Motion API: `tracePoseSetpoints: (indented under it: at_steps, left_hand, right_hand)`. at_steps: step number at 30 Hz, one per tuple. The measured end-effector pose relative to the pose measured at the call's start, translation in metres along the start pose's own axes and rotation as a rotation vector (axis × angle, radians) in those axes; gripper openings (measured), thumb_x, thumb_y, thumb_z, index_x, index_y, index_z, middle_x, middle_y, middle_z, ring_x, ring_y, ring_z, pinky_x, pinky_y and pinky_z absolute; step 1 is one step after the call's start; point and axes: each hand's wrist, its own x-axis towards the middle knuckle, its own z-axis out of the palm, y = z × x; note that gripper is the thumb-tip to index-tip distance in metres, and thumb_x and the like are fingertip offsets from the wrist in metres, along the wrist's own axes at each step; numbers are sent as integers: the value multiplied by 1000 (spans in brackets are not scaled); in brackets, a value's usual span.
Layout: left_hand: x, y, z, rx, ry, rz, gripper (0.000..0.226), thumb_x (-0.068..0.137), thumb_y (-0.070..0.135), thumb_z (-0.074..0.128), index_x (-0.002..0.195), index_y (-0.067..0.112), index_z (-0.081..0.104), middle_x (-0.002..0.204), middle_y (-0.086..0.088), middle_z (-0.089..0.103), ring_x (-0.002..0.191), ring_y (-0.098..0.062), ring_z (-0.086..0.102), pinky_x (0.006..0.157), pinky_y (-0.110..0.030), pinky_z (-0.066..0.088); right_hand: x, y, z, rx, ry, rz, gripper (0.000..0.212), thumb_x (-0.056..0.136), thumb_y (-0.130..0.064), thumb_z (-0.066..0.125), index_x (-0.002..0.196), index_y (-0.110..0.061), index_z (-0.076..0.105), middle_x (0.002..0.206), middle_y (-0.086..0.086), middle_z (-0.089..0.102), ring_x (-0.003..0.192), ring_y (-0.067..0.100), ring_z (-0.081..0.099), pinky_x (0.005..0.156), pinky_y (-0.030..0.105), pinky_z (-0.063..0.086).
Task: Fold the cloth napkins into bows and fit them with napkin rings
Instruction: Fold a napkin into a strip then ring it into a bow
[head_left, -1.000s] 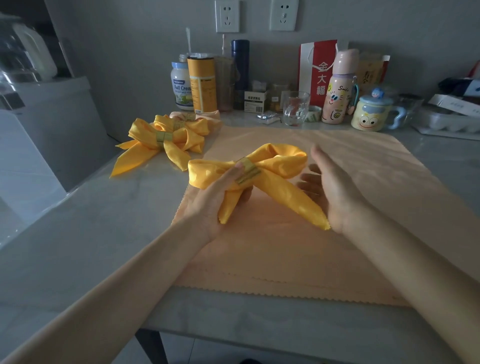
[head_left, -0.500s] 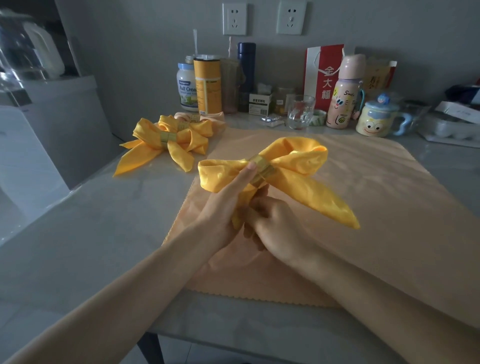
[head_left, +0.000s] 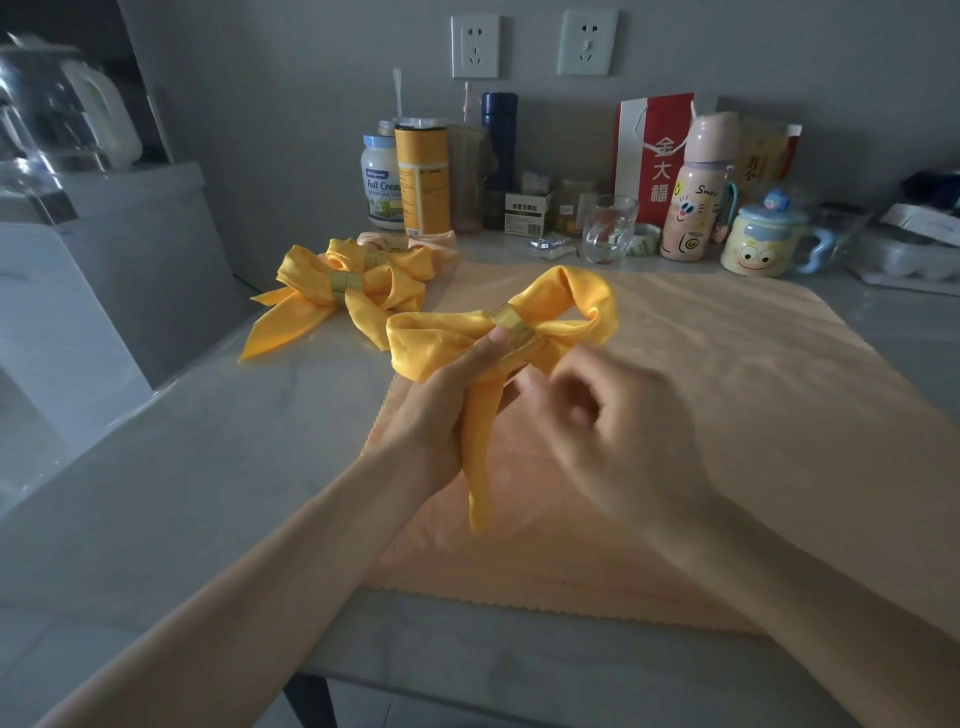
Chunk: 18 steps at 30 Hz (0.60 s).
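Note:
A yellow napkin bow (head_left: 561, 291) with a gold napkin ring (head_left: 514, 327) around its middle is held up over the peach cloth (head_left: 753, 395). My left hand (head_left: 441, 415) grips it just under the ring, thumb against the ring. One tail hangs down below that hand. My right hand (head_left: 623, 431) is blurred, its fingers curled and pinching the cloth beside the ring; the second tail is hidden behind it. A finished yellow bow (head_left: 384, 291) with a gold ring lies at the back left, another behind it and a peach one (head_left: 431, 241) at the rear.
Along the wall stand jars and tins (head_left: 421, 182), a drinking glass (head_left: 609, 228), a pink bottle (head_left: 693, 192), a cartoon mug (head_left: 761, 247) and a red bag. A white appliance (head_left: 104, 270) rises at the left. The table's front edge runs just past the peach cloth.
My right hand came in from the right to under the ring. The long right tail that stuck out is no longer in sight. The bow has tilted, with one tail now hanging straight down.

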Motion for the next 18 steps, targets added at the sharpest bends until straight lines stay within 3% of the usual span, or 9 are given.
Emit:
tracePoseSetpoints:
  at_steps: [1,3,5,7,8,13,18]
  left_hand:
    - [1,1,-1,-21,13,13,67,66,26,82,123,3,55,113,-13,67,102,-25,66,82,-37,56]
    - [0,0,-1,-39,35,17,70,60,27,82,123,7,56,111,-12,69,99,-24,68,76,-35,57]
    - [0,0,-1,-14,26,27,72,57,30,82,122,8,57,110,-11,69,98,-25,68,74,-34,57]
    - [0,-1,-2,57,11,64,74,54,33,85,119,9,58,110,-10,69,98,-24,68,72,-34,56]
    - [1,-1,-3,104,1,79,72,54,33,85,117,9,59,109,-9,69,98,-23,68,72,-33,56]
    - [3,2,-9,344,-69,106,59,58,37,84,107,11,65,104,-6,71,98,-19,68,72,-30,56]
    - [3,10,-14,382,-209,37,96,39,46,91,120,6,57,112,-13,67,99,-28,67,71,-34,56]
  right_hand:
    - [5,7,-4,-53,193,-41,27,88,-40,50,70,-21,48,59,-11,46,56,8,44,53,22,34]
    - [13,20,-7,-46,319,28,22,87,-37,55,84,-15,50,78,0,53,71,16,50,66,25,39]
    - [20,28,-9,191,152,346,39,84,-46,61,100,-13,48,99,4,57,88,18,57,73,27,44]
    - [23,30,-12,514,-103,621,46,83,-49,62,109,-13,54,103,1,62,94,15,60,71,24,44]
    - [24,34,-13,601,-169,672,43,83,-47,61,111,-15,57,101,0,64,93,16,62,70,24,45]
    - [27,43,-15,680,-156,693,24,80,-23,69,101,-17,62,94,3,68,90,19,65,75,31,50]
    - [27,48,-13,766,-137,769,26,81,-11,68,105,-14,61,90,7,68,85,24,66,70,33,51]
